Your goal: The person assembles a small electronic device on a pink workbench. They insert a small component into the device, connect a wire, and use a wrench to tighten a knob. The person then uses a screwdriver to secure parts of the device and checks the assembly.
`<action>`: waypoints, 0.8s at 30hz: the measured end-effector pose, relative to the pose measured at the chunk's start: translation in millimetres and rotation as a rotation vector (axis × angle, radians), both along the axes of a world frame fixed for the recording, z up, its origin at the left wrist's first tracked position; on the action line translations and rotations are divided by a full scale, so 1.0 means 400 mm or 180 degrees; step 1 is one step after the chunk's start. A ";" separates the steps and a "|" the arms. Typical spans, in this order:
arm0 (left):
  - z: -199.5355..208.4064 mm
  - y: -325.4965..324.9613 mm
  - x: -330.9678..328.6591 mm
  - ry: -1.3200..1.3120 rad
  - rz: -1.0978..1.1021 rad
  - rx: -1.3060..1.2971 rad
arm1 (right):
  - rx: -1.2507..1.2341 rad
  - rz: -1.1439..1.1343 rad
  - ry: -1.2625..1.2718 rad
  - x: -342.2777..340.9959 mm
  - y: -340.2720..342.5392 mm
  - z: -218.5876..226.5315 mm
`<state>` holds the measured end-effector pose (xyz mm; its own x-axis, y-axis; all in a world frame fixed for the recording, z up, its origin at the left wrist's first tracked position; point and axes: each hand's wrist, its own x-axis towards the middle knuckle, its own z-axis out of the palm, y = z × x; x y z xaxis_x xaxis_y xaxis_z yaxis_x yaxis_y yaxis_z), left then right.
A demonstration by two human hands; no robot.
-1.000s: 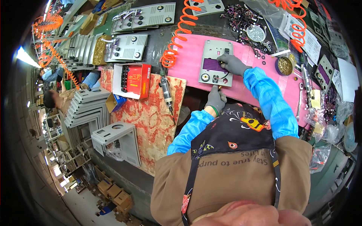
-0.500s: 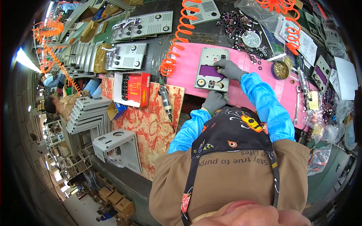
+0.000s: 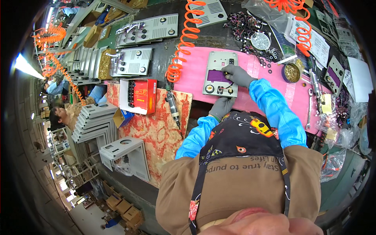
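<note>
A pale grey metal panel (image 3: pixel 212 61) with a purple rectangle in its middle lies on the pink mat. It carries a round brass-coloured fitting, small black parts and a thin black wire. Over its right side is my right hand (image 3: pixel 239 76), grey-gloved, with thumb and fingers pinched together. What sits between those fingertips is too small to tell, though the wire runs close to them. My left hand (image 3: pixel 221 107), also gloved, is closed at the panel's near edge, its fingertips partly hidden there.
An electric screwdriver (image 3: pixel 171 105) lies left on a worn red board, beside a red-and-white box (image 3: pixel 145 96) of black parts. Orange coiled hoses (image 3: pixel 184 43) hang nearby. Right are a bowl of brass pieces (image 3: pixel 291 73) and a wrench (image 3: pixel 309 107). Stacked grey frames (image 3: pixel 92 121) stand far left.
My left hand has drawn slightly down and left along the panel's near edge. My right hand has shifted only a little over the panel. Far left, another person's head has turned.
</note>
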<state>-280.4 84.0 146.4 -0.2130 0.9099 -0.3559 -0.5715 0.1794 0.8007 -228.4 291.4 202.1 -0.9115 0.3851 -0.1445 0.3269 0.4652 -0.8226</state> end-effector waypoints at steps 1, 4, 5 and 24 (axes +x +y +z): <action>0.010 -0.004 -0.007 0.0703 -0.0246 0.0001 | 0.0013 0.0013 -0.0015 0.000 0.002 0.002; 0.124 0.001 -0.020 -0.1133 0.0173 0.0014 | 0.0040 0.0019 -0.0016 0.006 0.006 -0.005; 0.167 0.004 -0.019 -0.2394 0.0521 0.0020 | 0.0039 0.0032 0.0000 0.008 0.003 -0.009; 0.022 0.029 -0.043 -0.1077 0.0125 -0.0370 | 0.0311 0.0363 -0.0035 0.125 -0.090 0.170</action>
<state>-297.5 95.7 155.4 -0.0992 0.8527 -0.5129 -0.8091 0.2309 0.5405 -178.4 255.4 270.2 -0.9487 0.2919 -0.1217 0.2762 0.5775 -0.7682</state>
